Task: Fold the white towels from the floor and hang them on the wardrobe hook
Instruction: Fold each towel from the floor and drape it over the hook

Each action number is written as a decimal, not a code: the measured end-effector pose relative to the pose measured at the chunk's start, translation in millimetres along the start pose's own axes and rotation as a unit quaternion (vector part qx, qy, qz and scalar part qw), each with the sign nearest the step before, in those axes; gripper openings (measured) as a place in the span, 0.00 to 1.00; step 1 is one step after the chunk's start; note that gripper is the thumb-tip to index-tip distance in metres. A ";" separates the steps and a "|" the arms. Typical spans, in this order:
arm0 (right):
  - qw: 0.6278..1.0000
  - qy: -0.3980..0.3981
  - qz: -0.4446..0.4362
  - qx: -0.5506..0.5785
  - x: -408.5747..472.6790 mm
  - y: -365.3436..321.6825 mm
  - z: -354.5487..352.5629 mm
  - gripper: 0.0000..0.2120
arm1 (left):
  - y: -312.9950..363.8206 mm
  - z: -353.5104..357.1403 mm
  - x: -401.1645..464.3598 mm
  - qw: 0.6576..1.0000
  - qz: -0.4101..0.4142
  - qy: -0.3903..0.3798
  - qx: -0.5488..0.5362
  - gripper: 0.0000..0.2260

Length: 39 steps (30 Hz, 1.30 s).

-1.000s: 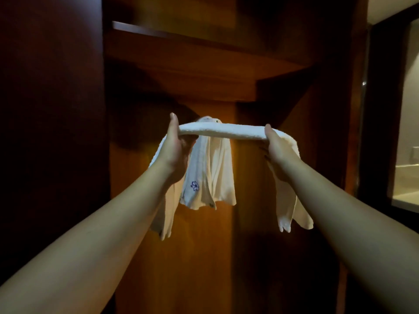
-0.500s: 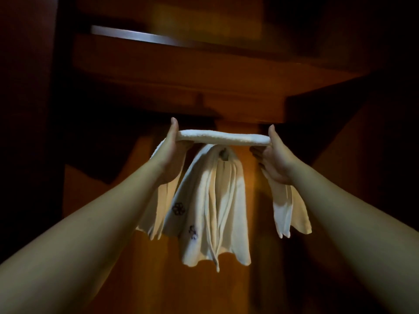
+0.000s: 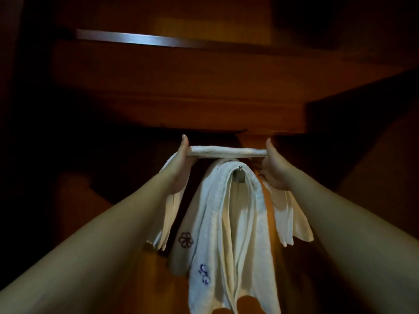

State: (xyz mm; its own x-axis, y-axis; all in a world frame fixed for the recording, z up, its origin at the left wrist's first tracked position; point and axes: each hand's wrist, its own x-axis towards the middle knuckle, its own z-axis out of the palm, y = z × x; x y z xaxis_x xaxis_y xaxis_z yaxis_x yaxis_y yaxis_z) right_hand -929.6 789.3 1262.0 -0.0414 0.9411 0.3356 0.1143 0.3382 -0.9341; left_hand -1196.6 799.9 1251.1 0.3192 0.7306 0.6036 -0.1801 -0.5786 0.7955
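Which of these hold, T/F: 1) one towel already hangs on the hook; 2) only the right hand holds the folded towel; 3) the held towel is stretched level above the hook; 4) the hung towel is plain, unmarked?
1) True: a hung towel drapes over the hook.
2) False: the left hand and right hand each grip an end of the folded towel.
3) True: it spans level between the hands, just above the hook.
4) False: it carries blue embroidery and a flower emblem.

Your one view comes from your head, tilted upward and forward into the dark wooden wardrobe (image 3: 204, 87), close on the metal hook (image 3: 240, 169) at arm's reach, forearms entering from both lower corners.
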 end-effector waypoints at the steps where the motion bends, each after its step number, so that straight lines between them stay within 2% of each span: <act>1: 1.000 0.004 0.002 0.003 5.2 2.5 -1.5 0.53 | -3.4 -2.1 4.6 1.000 -0.006 0.002 0.008 0.38; 7: 1.000 0.022 0.000 0.016 25.0 4.0 -3.1 0.48 | -8.5 -9.9 27.0 0.999 -0.034 0.005 0.004 0.38; 12: 0.999 0.040 0.016 -0.003 31.7 2.4 -11.6 0.51 | -14.2 -6.7 31.7 0.998 -0.047 -0.018 0.031 0.38; 19: 0.999 -0.025 0.019 0.023 28.0 47.6 -3.8 0.46 | -52.6 -10.9 13.0 0.998 -0.036 -0.054 -0.014 0.35; 23: 0.995 -0.056 0.001 0.081 11.6 78.8 -0.8 0.39 | -78.0 -14.2 -8.9 0.997 -0.063 -0.050 -0.015 0.42; 26: 0.996 -0.037 0.003 0.077 -8.9 108.5 -0.4 0.33 | -109.2 -21.8 -38.3 0.996 -0.084 -0.005 -0.027 0.42; 28: 0.996 -0.031 0.008 0.078 -22.7 127.0 -1.4 0.30 | -130.2 -23.3 -59.8 0.989 -0.121 0.055 -0.058 0.40; 30: 0.995 -0.017 0.038 0.094 -36.8 144.1 -2.3 0.34 | -147.0 -21.1 -81.0 0.977 -0.163 0.115 -0.076 0.39; 33: 0.990 -0.010 0.096 0.099 -61.7 168.6 -1.8 0.50 | -162.8 -14.9 -115.0 0.960 -0.195 0.183 -0.077 0.39; 36: 0.986 -0.003 0.129 0.108 -90.4 188.3 -0.5 0.51 | -176.4 -2.0 -151.2 0.946 -0.219 0.221 -0.095 0.39; 39: 0.980 0.014 0.175 0.096 -119.4 207.6 1.7 0.51 | -184.5 12.8 -183.3 0.939 -0.268 0.209 -0.055 0.41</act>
State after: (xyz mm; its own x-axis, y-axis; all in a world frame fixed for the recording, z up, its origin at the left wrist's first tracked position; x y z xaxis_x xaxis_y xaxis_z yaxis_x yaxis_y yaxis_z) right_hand -902.6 747.2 1027.8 -0.0064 0.9999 -0.0084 -0.0728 -0.0089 -0.9973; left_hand -1209.9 768.0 992.9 0.0022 0.9980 0.0638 -0.2010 -0.0620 0.9776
